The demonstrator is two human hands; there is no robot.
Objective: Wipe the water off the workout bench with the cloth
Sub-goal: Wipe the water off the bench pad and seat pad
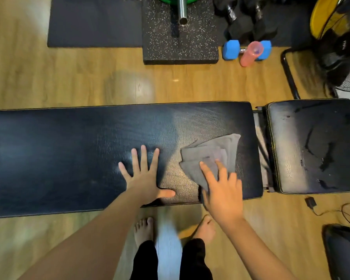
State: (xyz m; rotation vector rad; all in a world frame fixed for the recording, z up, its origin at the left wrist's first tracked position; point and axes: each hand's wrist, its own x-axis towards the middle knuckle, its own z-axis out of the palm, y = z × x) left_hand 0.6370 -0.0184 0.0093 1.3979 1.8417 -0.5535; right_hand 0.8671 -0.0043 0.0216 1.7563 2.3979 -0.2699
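Observation:
The black padded workout bench [69, 150] runs left to right across the middle of the head view. Its separate seat pad [291, 138] at the right carries dark puddles and drops of water [319, 146]. A crumpled grey cloth [214, 152] lies on the long pad's right end. My right hand [222, 190] presses down on the cloth's near corner, fingers spread over it. My left hand [143, 176] lies flat and open on the bare pad, a little left of the cloth and apart from it.
Beyond the bench stand a speckled rubber block [180, 47] with a steel bar, black dumbbells [245, 23], a blue dumbbell [232, 50], a pink bottle [251, 54] and a fan [339, 43] at the right. My bare feet [143, 231] stand on wood flooring; cables [331, 211] lie at the right.

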